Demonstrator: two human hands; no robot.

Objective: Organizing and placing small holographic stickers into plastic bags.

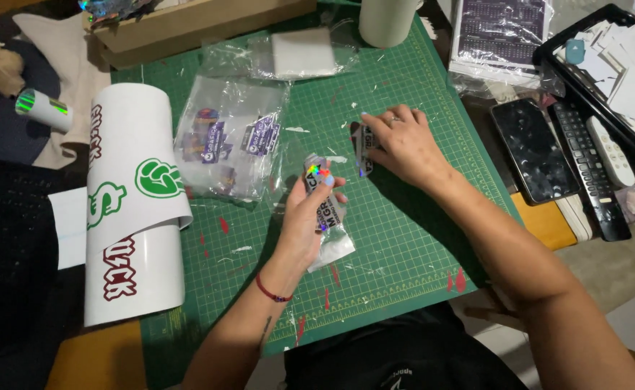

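The left hand (304, 217) is closed around a small clear plastic sleeve (327, 230) holding holographic stickers, thumb and fingers pinching its upper part while the lower end hangs loose over the green cutting mat (397, 238). Just beyond it, the right hand (403, 143) lies palm down on the mat, fingers curled over a small stack of holographic stickers (364, 148) and pressing it flat; a ring shows on 1 finger. To the left lies a clear bag (231, 141) of purple stickers, and past that a curled white sheet (133, 209) with green and dark red printed shapes. Further back sits a second clear bag (299, 54) with white paper inside. At right, off the mat, lie a phone (534, 150) and 2 remotes (590, 167).
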